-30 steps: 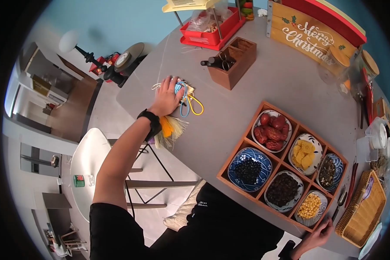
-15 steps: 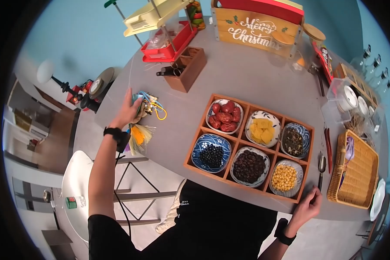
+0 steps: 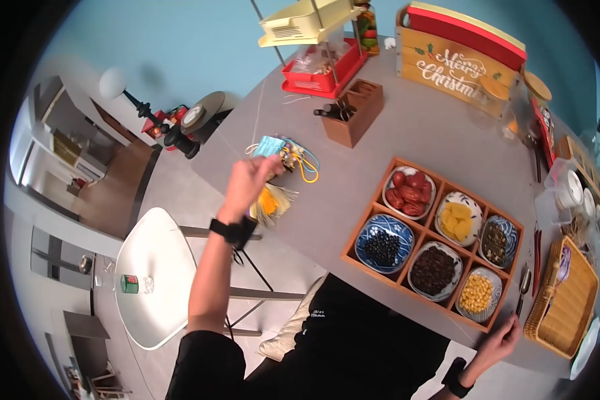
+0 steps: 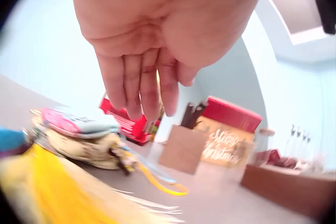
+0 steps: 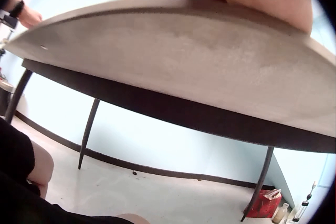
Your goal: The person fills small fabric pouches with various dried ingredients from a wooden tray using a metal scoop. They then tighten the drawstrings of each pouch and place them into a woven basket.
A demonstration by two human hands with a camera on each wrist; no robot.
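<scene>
Pale-blue and beige, the small fabric pouch point(image 3: 271, 145) lay at one o'clock from the nearer left hand point(image 3: 245, 187), its empty fingers close together.

The grey surface point(image 3: 307, 207) has a curved edge. On it lie a six-compartment wooden tray point(image 3: 393, 281), a spoon point(image 3: 525, 283) and a wicker basket point(image 3: 570, 307) to the right, and tasselled pouches point(image 3: 270, 146) near the left edge. A wooden caddy point(image 3: 363, 120), a rack's red base point(image 3: 320, 83) and a "Merry Christmas" crate point(image 3: 440, 67) stand farther back. The crowded right side seems to hold clear containers point(image 3: 555, 193).
</scene>
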